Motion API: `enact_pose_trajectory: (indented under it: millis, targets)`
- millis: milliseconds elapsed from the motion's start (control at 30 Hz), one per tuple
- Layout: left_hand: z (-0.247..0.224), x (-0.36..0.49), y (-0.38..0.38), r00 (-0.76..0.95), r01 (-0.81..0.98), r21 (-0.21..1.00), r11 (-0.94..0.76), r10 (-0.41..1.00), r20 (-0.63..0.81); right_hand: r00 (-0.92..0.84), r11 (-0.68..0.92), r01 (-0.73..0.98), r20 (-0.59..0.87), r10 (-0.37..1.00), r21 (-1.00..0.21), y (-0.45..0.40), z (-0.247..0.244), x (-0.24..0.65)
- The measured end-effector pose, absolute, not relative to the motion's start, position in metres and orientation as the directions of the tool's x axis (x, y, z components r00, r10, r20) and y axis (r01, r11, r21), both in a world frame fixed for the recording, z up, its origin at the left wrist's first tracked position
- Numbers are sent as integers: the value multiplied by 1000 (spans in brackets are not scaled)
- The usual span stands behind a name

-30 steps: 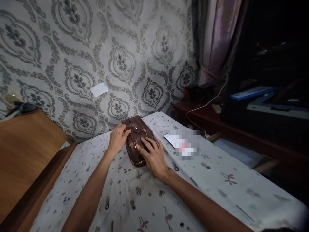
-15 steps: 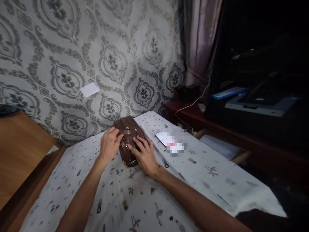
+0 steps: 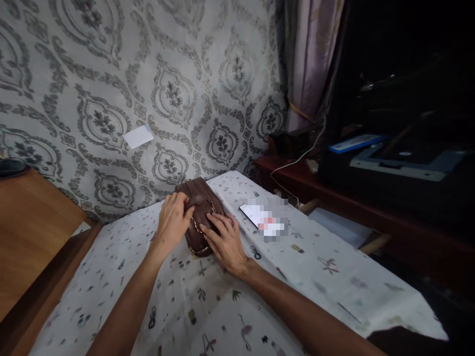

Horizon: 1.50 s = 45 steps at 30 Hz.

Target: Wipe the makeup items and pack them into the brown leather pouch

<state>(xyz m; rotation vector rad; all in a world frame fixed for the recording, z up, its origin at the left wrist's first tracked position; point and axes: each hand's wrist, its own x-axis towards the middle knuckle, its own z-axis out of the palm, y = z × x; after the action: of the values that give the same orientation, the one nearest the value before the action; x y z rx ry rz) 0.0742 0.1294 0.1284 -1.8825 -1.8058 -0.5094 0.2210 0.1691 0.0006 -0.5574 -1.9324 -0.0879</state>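
Observation:
A brown leather bag (image 3: pixel 201 213) with gold-coloured zips lies on the printed cloth, close to the patterned wall. At its left side my left hand (image 3: pixel 172 215) is closed, thumb and fingers pinching a brown strap near the top; part of that grip is hidden behind the fingers. My right hand (image 3: pixel 227 242) rests on the bag's right side with fingers spread, pressing against the leather. A phone (image 3: pixel 256 217) with a lit, partly blurred screen lies on the cloth to the right of the bag.
White cloth with small prints (image 3: pixel 200 316) covers the surface under the bag. A wooden cabinet (image 3: pixel 37 232) stands at the left. On the right are an open drawer (image 3: pixel 339 227), a white cable (image 3: pixel 297 159) and a dark screen (image 3: pixel 408 59). A white card (image 3: pixel 138 136) is on the wall.
My left hand has moved slightly right and over the bag, bringing the strap down closer to the leather. My right hand stays spread on the bag, barely shifted.

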Motion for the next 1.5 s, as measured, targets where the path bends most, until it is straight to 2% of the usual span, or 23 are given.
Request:
enact_pose_trajectory:
  millis: [233,433,500,933,1200,1500]
  targets:
    - [133,91,157,165,985,-52,-163,833,528,-317,869,429,860,400,-246,167,-3,225]
    - [125,91,170,37,967,187,-175,818,574,-308,879,419,876,372,-227,170,-6,225]
    - [121,90,171,8,960,223,-172,809,588,-304,882,415,879,367,-225,171,-8,224]
    - [107,91,171,12,924,274,-267,735,677,-358,877,426,848,391,-224,175,-9,223]
    - [103,91,167,46,903,294,-312,753,656,-366,881,418,847,386,-221,176,-7,223]
    - [116,86,158,124,922,222,-317,786,606,-345,889,409,867,360,-207,173,-6,224]
